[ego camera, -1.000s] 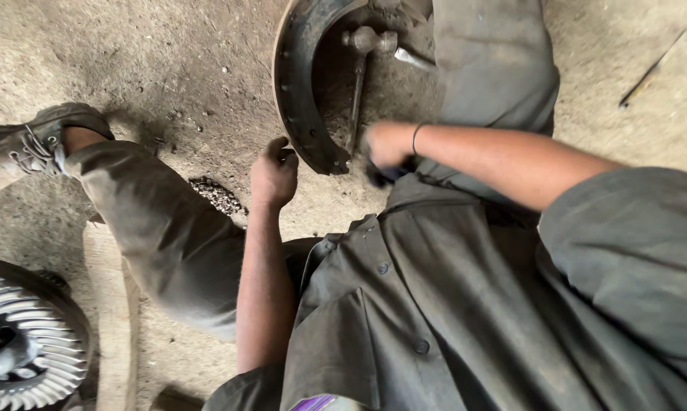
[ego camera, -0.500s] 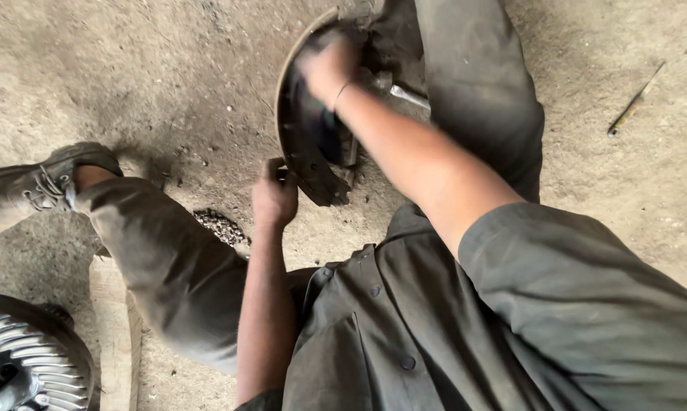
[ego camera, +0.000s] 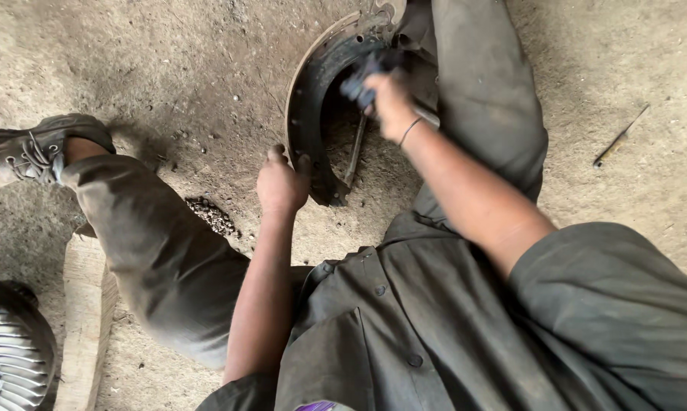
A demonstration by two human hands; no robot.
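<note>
A curved, dark metal brake shoe (ego camera: 309, 106) stands on edge on the dirt floor between my legs. My left hand (ego camera: 281, 183) grips its lower outer rim and steadies it. My right hand (ego camera: 385, 99) is closed on a dark tool (ego camera: 358, 85), blurred by motion, held against the inside of the curve. A thin metal rod (ego camera: 355, 156) leans inside the shoe below that hand.
My left leg and boot (ego camera: 35, 152) stretch to the left, my right leg (ego camera: 484, 99) runs up beside the shoe. A wooden plank (ego camera: 84, 312) and a toothed gear (ego camera: 4, 350) lie lower left. A small screwdriver-like tool (ego camera: 620, 137) lies on the right.
My right hand swung up from the lower part of the shoe to its top, then came down a little inside the curve. My left hand stayed on the rim.
</note>
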